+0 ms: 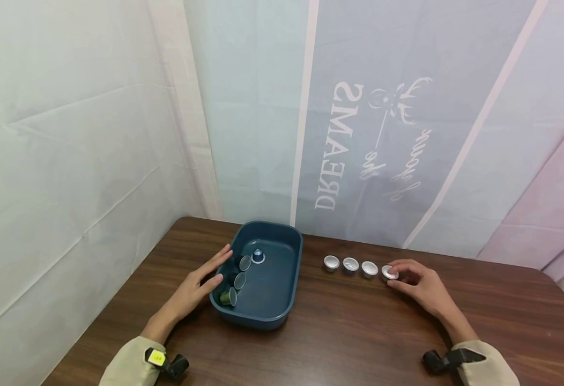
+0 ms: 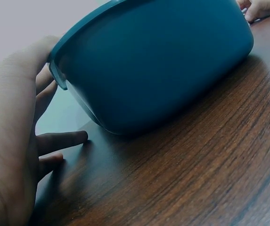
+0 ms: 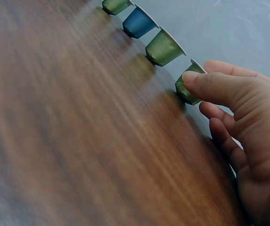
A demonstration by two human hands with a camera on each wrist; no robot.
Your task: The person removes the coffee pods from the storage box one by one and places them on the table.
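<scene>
We judge this about half done: four capsules (image 1: pixel 228 298) in the tray (image 1: pixel 272 284), left hand (image 1: pixel 192 287) spread at its rim, four lined-up capsules (image 1: pixel 351 265) on the table (image 1: pixel 340 332), right hand (image 1: pixel 423 285) pinching the green end capsule (image 3: pixel 185 92).

From the head we look down, sharing the tub (image 1: pixel 268 320) with our close left-wrist view, capsules (image 1: pixel 370 269) with our right.

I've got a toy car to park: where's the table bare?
Roomiest is the table between the blue bin and the right hand, in front of the capsule row. Another lies right of that hand. Crowded spots: the row's end, where that hand pinches a capsule, and the bin's left side, with three capsules and the left hand.
</scene>
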